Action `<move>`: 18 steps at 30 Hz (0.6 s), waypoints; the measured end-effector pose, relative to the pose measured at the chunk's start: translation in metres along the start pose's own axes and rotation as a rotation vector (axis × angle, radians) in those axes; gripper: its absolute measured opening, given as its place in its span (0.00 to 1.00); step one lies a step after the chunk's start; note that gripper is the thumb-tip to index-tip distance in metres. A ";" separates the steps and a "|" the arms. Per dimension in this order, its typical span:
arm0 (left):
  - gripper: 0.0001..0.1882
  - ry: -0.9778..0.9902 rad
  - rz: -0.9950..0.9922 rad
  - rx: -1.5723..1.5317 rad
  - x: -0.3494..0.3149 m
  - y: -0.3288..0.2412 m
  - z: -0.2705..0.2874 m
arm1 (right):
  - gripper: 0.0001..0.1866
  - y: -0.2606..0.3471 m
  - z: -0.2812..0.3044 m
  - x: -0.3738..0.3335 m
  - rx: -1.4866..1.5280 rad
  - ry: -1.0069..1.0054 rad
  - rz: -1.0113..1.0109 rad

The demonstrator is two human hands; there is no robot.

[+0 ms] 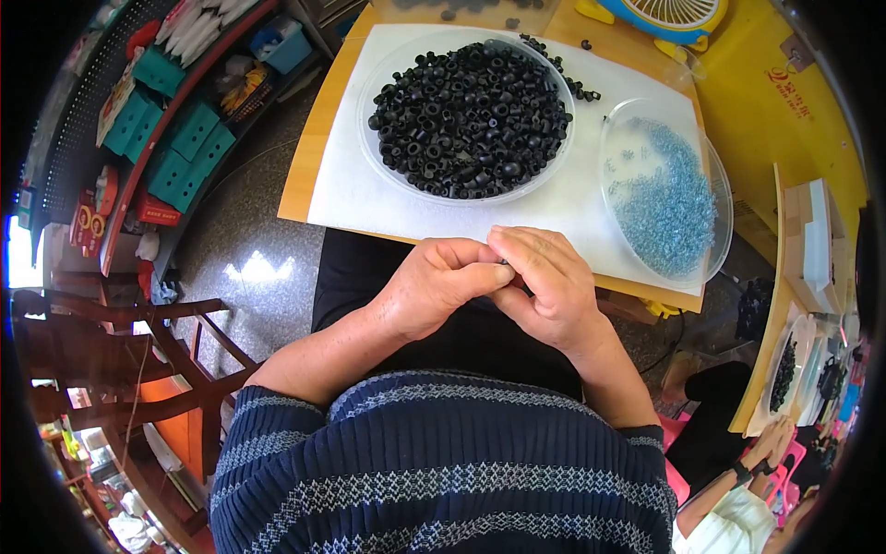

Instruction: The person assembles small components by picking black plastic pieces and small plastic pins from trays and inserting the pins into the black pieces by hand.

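My left hand and my right hand meet above my lap, just off the near edge of the table. Fingers of both are pinched together around something small, mostly hidden; only a dark bit shows between the fingertips. Beyond them a round clear tray is heaped with small black ring-shaped and capped parts. To its right, a clear oval lid or tray holds many tiny light-blue translucent pieces.
A white sheet covers the wooden table. Loose black parts lie behind the round tray, near a blue-and-yellow fan. Shelves with teal boxes stand left. At lower right, another person's hands are by a second table.
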State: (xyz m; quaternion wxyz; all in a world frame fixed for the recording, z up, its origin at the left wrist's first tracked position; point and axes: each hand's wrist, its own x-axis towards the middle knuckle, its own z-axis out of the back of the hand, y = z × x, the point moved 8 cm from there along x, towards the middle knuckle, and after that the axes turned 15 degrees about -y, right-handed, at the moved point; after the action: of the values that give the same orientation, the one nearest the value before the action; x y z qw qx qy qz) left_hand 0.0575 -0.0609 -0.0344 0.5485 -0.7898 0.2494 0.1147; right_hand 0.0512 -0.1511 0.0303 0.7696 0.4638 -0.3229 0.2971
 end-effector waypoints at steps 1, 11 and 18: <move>0.08 -0.006 0.002 -0.006 0.000 0.000 0.001 | 0.25 -0.001 -0.001 0.000 -0.013 0.007 -0.009; 0.11 0.077 0.028 0.375 -0.003 0.004 0.002 | 0.14 -0.005 0.002 0.001 -0.212 0.136 0.080; 0.12 0.174 0.105 0.138 -0.011 0.007 -0.005 | 0.13 0.013 -0.003 0.006 -0.210 0.290 0.173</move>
State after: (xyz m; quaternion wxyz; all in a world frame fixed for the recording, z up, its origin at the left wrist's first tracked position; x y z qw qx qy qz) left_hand 0.0436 -0.0645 -0.0336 0.5711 -0.7430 0.3443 0.0566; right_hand 0.0456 -0.1426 0.0408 0.8239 0.3039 -0.2764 0.3905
